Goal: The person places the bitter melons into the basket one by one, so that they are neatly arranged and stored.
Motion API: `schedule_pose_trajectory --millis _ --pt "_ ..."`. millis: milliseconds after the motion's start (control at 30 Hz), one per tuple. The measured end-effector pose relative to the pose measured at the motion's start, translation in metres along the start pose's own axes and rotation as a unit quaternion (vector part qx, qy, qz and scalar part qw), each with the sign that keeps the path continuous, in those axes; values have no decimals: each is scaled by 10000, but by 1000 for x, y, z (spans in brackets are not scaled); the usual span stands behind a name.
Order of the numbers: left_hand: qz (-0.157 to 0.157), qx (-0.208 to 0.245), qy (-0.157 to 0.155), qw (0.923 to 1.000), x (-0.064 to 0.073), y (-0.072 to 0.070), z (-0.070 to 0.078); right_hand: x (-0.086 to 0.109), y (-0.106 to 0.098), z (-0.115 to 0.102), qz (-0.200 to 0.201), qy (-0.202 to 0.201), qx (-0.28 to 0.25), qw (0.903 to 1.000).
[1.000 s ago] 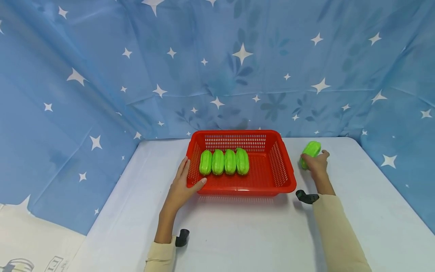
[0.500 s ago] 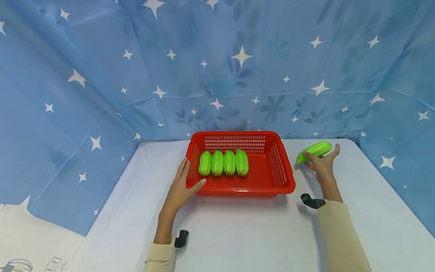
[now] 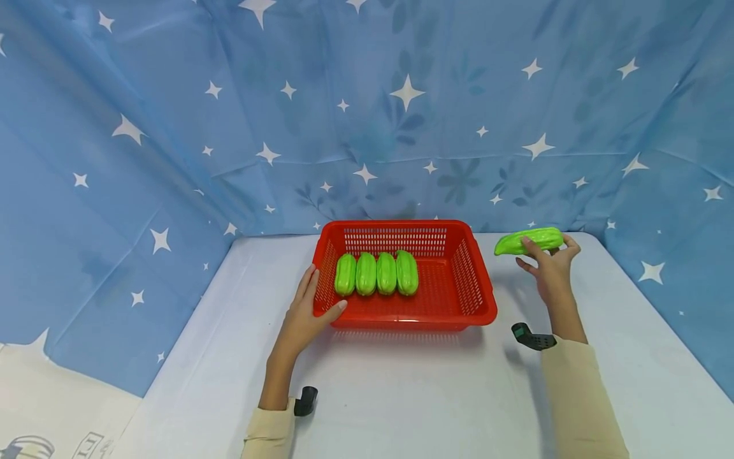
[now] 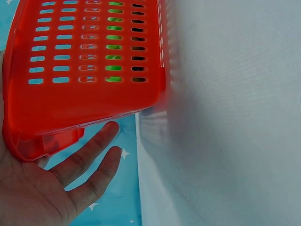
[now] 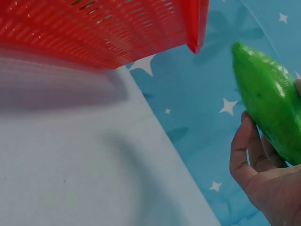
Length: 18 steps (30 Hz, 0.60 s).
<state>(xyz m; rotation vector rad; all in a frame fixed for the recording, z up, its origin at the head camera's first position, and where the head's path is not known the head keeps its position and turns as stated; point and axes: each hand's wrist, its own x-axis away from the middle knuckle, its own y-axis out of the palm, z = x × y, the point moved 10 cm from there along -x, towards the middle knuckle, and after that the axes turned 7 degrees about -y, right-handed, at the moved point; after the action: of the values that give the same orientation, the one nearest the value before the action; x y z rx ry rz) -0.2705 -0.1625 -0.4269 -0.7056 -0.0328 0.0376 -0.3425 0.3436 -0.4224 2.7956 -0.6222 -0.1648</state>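
My right hand (image 3: 555,274) holds a bright green ridged gourd (image 3: 545,237) above the table, thumb on the near side and fingers behind it. The gourd lies almost level, its pointed tip towards the left; in the right wrist view its far end is cut off by the frame. My left hand (image 3: 301,324) rests at the near left corner of a red slotted basket (image 3: 413,318), thumb over the front rim and straight fingers along the left side. Two of those fingers (image 4: 101,174) show apart from the basket wall. Several similar gourds (image 3: 366,274) lie side by side in the basket's left half.
A white table (image 3: 401,395) carries the basket near its back edge. Behind it and at both sides hangs a blue star-patterned cloth (image 3: 367,115). On each wrist a black camera mount (image 3: 533,336) sticks out from the beige sleeve.
The right hand has lifted the gourd off the table and turned it from steeply slanted to almost level, moving slightly right. The left hand and the basket have stayed in place.
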Motion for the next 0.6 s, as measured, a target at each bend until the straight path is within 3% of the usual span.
schedule_pose_trajectory --millis 133,267,600 --pt "8 -1 14 10000 0 0 0 3 12 -10 -364 -163 -431 9983" --pt "30 7 38 10000 0 0 0 8 26 -22 -878 -408 -448 9943" --pt "47 8 61 10000 0 0 0 21 60 -46 -2042 -843 -800 9720"
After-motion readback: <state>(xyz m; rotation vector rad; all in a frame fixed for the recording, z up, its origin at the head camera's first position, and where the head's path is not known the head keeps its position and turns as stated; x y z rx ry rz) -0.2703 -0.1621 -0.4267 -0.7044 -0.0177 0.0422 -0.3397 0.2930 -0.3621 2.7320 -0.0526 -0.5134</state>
